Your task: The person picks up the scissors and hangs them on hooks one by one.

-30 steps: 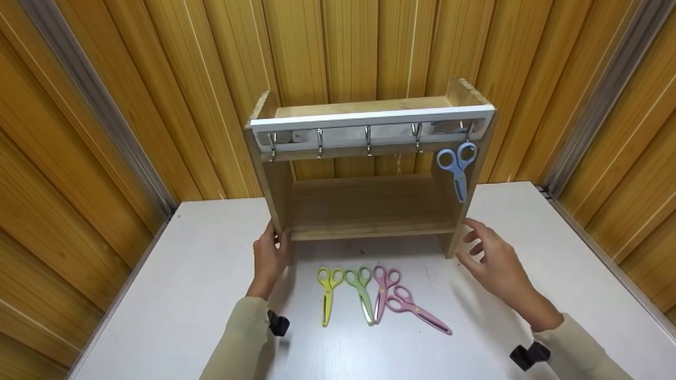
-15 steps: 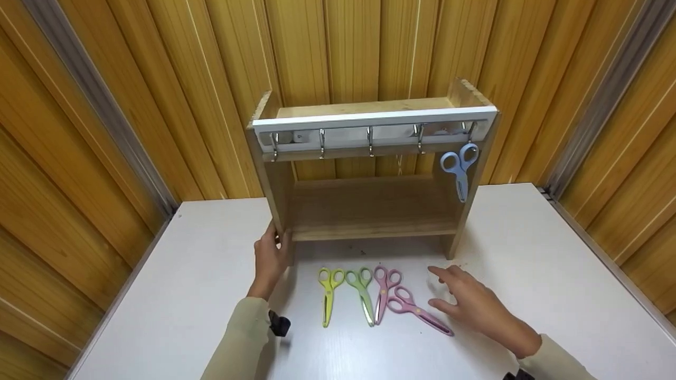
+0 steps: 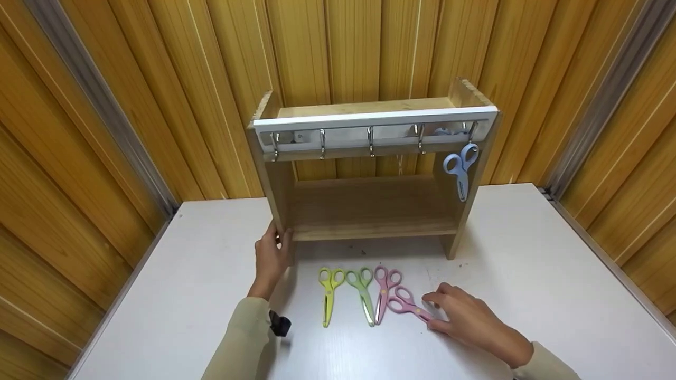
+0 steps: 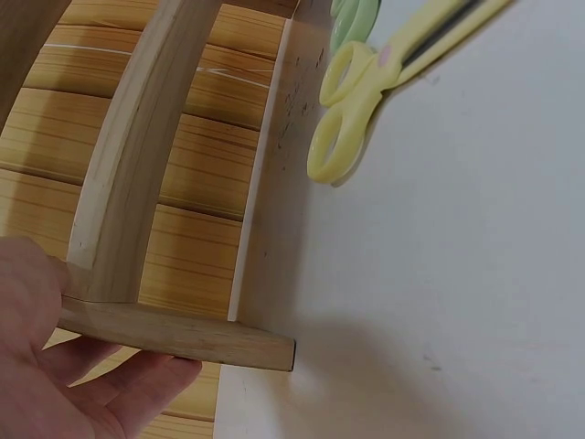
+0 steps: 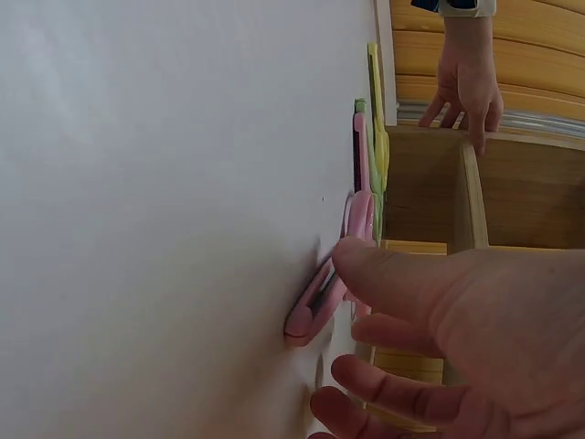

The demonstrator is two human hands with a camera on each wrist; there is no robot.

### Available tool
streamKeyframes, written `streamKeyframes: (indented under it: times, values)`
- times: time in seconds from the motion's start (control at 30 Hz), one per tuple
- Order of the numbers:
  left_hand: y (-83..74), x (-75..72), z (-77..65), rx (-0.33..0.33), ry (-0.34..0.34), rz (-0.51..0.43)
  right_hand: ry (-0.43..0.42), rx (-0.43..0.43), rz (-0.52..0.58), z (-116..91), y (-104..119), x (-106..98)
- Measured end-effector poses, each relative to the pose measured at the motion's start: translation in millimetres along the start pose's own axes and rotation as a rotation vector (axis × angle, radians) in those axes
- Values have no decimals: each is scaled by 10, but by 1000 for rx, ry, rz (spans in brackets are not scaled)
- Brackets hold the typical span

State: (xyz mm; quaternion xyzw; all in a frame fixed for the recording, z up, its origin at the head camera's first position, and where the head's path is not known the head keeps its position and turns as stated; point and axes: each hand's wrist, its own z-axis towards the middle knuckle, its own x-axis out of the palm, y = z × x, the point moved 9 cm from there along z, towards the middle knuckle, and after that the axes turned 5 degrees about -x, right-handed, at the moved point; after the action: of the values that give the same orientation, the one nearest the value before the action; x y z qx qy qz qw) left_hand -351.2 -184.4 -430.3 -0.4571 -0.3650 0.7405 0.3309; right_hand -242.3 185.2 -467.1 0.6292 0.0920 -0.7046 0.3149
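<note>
On the left, my left hand (image 3: 270, 261) grips the lower side panel of a wooden shelf rack (image 3: 369, 207), the thumb inside and the fingers outside in the left wrist view. My right hand (image 3: 472, 319) is over the slanted pink scissors (image 3: 407, 306), covering their blade end in the head view. Its fingers are spread and loosely bent, and the thumb tip overlaps the blades (image 5: 313, 309) in the right wrist view. Beside these lie a second pink pair of scissors (image 3: 384, 293), a green pair (image 3: 362, 289) and a yellow pair (image 3: 328, 295).
Along the rack's top front runs a white rail (image 3: 346, 120) with several metal hooks. Blue scissors (image 3: 461, 171) hang from the rightmost hook. The rack stands on a white table (image 3: 211, 295), with wood-patterned panels (image 3: 222, 95) behind and at both sides.
My right hand has left the rack's right side and come down toward me and leftward to the slanted pink scissors. My left hand stays on the rack. The blue scissors swing slightly.
</note>
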Motion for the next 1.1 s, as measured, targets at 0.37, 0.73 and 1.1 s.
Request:
streamKeyframes:
  times: [0.37,0.73,1.1]
  values:
    - [-13,-7,5,13,-5,-6,48,2,39,19,-9,63]
    - [-12,-11,8,29,-10,7,50,-10,65,34,-1,75]
    - [6,3,15,0,2,14,49,-15,63,43,-1,74]
